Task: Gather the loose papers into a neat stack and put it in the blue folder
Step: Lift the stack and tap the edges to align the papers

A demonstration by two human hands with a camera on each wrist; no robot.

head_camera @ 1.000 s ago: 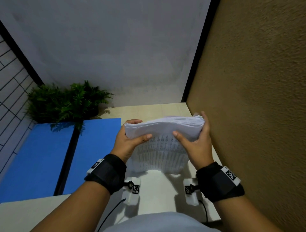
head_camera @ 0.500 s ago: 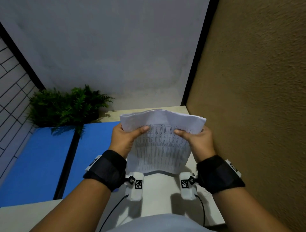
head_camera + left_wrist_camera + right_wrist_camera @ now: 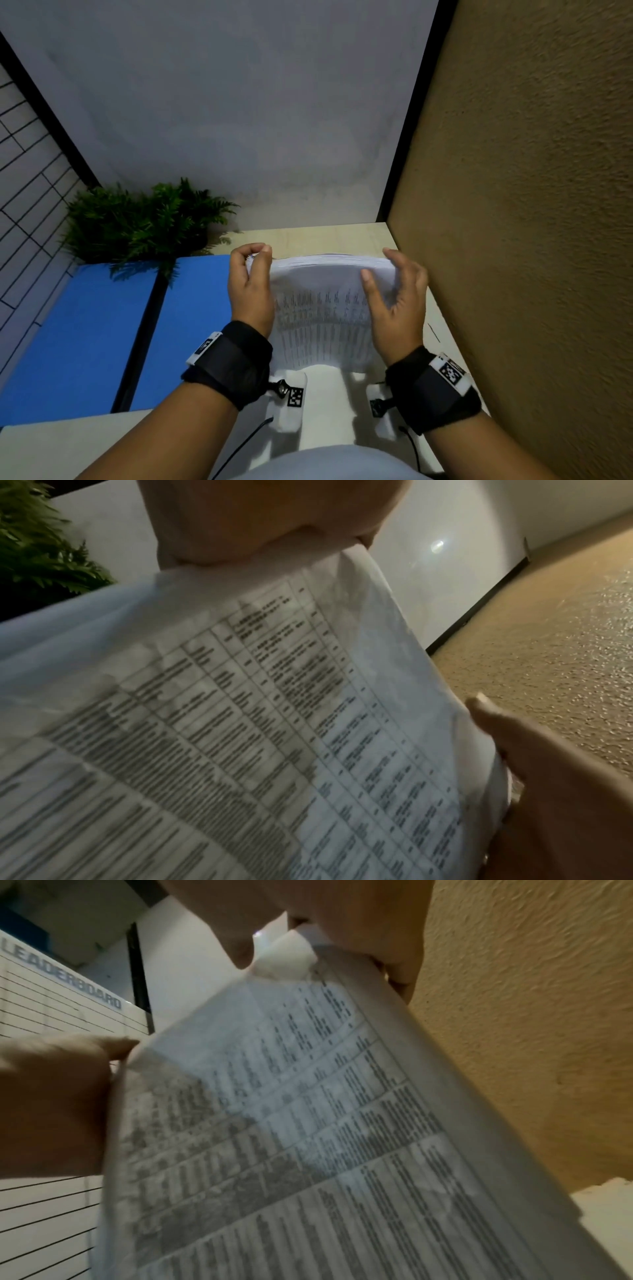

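Note:
A stack of white printed papers (image 3: pixel 322 308) stands nearly upright over the table's right side, text facing me. My left hand (image 3: pixel 255 260) grips its upper left corner, fingers curled over the top edge. My right hand (image 3: pixel 380 265) holds the upper right corner, thumb on the front and fingers behind. The blue folder (image 3: pixel 92 325) lies open flat on the table to the left, a dark spine between its halves. The sheets (image 3: pixel 274 723) fill the left wrist view, and the papers (image 3: pixel 291 1137) fill the right wrist view too. The stack's lower edge is hidden behind the wrist cameras.
A green fern (image 3: pixel 137 222) stands at the table's back left, its fronds overhanging the folder. A brown textured wall (image 3: pixel 513 240) runs close along the right edge of the pale table (image 3: pixel 325 236). A lined whiteboard (image 3: pixel 24 192) is at the left.
Both hands have slid up to the stack's top corners. The papers have gone from curled toward me to standing more upright, with their top edges now more even.

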